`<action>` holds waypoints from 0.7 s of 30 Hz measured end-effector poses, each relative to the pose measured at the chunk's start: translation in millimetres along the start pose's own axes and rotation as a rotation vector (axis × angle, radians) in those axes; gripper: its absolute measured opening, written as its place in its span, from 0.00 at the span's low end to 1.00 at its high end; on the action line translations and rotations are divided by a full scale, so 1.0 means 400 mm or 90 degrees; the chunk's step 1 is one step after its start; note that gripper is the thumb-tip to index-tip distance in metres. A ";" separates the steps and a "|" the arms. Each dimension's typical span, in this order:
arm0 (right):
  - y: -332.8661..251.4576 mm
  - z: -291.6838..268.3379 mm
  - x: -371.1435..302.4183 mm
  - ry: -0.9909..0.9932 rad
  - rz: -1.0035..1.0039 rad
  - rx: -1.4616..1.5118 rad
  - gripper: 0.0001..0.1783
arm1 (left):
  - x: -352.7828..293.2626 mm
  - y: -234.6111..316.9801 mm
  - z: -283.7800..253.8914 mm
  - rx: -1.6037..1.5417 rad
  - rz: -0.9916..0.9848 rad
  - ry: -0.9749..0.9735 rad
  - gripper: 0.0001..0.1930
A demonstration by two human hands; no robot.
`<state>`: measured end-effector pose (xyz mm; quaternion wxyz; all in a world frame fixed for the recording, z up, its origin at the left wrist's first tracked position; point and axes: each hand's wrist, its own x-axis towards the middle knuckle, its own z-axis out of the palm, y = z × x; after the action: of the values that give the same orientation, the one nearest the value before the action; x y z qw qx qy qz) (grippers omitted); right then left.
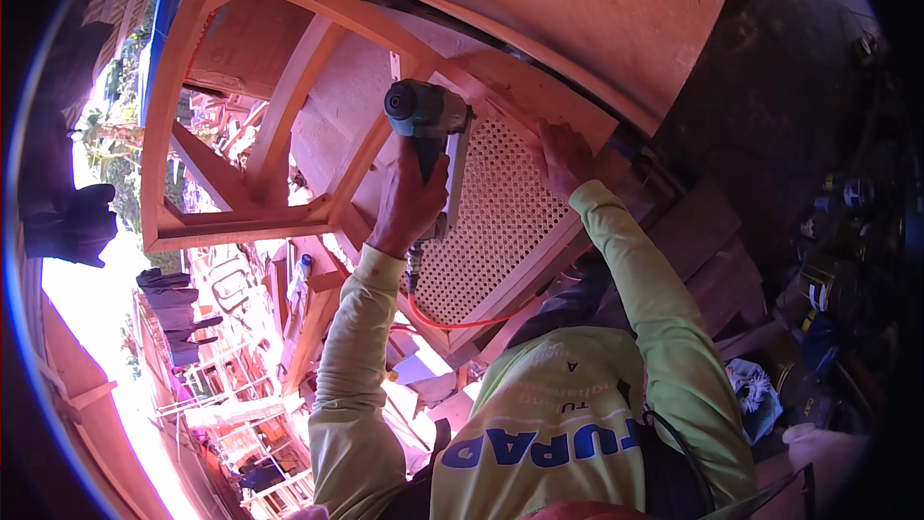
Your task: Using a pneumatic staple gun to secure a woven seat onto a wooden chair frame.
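While a curved wooden frame (294, 106) stands at left, the left hand (409, 197) wraps firmly around a teal-and-black power tool (428, 110) over a woven cane panel (500, 221), large blue lettering (539, 445) crosses a yellow-green shirt (539, 376), and the right hand (566, 156) touches a wooden board (553, 87), its grip unclear.
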<state>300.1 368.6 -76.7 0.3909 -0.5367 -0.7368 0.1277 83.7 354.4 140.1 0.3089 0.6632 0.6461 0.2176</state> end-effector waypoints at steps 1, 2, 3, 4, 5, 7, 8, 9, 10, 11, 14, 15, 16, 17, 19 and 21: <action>0.001 0.002 0.000 0.001 0.001 0.000 0.28 | -0.001 0.013 -0.006 -0.008 -0.037 -0.013 0.29; 0.002 0.004 -0.001 -0.009 0.002 -0.002 0.28 | -0.004 0.019 -0.010 -0.016 -0.075 -0.026 0.29; 0.003 0.006 -0.002 -0.019 0.004 -0.005 0.29 | -0.003 0.016 -0.014 -0.016 -0.076 -0.028 0.29; 0.006 0.007 -0.002 -0.019 0.006 -0.005 0.29 | 0.001 0.010 -0.020 0.017 -0.052 -0.029 0.29; 0.005 0.006 0.001 -0.009 0.002 -0.001 0.29 | 0.001 0.006 -0.030 0.052 -0.029 -0.028 0.28; 0.001 0.004 0.001 0.003 0.000 0.005 0.30 | 0.008 -0.005 -0.052 0.094 0.014 -0.050 0.28; 0.001 0.003 0.000 -0.006 0.002 0.003 0.30 | 0.014 -0.016 -0.061 0.130 0.057 -0.074 0.27; 0.002 0.002 -0.002 -0.014 0.004 0.001 0.31 | 0.021 -0.027 -0.075 0.129 0.058 -0.077 0.27; 0.001 0.004 -0.003 -0.014 0.008 0.000 0.31 | 0.027 -0.037 -0.091 0.152 0.065 -0.103 0.27; 0.000 0.002 -0.002 -0.013 0.007 -0.001 0.31 | 0.033 -0.020 -0.093 0.176 0.073 -0.130 0.26; -0.003 -0.003 -0.001 -0.021 0.015 -0.004 0.32 | 0.045 0.038 -0.102 0.140 -0.063 -0.167 0.26; -0.005 -0.005 0.000 -0.031 0.017 -0.004 0.32 | 0.051 0.032 -0.100 0.141 -0.063 -0.170 0.26; -0.006 -0.009 0.001 -0.031 0.019 -0.002 0.32 | 0.060 0.019 -0.098 0.155 0.016 -0.159 0.24; -0.006 -0.010 0.001 -0.042 0.023 -0.004 0.32 | 0.069 0.018 -0.096 0.169 0.095 -0.147 0.23; -0.008 -0.007 0.004 -0.055 0.027 -0.004 0.32 | 0.076 0.022 -0.098 0.166 0.101 -0.158 0.23; -0.007 0.000 -0.002 -0.030 0.016 -0.005 0.32 | 0.085 0.028 -0.093 0.160 0.103 -0.170 0.24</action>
<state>298.4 366.9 -75.3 0.3698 -0.5442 -0.7395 0.1420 68.6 393.2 170.6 0.2883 0.7693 0.5659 0.0694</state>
